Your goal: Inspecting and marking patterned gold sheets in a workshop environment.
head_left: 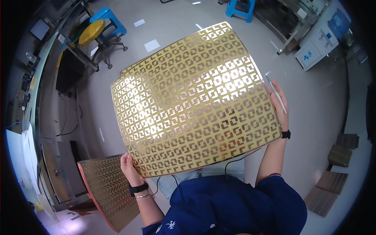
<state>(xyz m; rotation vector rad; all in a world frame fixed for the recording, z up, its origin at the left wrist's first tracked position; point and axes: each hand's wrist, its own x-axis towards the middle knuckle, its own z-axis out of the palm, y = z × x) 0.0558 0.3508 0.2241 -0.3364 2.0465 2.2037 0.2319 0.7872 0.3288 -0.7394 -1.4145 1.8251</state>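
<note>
A large copper-patterned circuit board panel, yellowish with rows of shiny L-shaped pieces, is held up in front of me, tilted and slightly bowed. My left hand is closed on its lower left edge. At the right edge, my right hand is closed around the panel's side, its fingers partly hidden behind it. That same hand also keeps a slim, pale pen-like tool, whose narrow tip points up and away. Bright reflections run across the panel's face.
Another similar panel with a reddish edge leans at lower left. A workbench runs along the left. Ahead are a yellow round stool and blue plastic stools. A white water dispenser and several smaller boards are at right.
</note>
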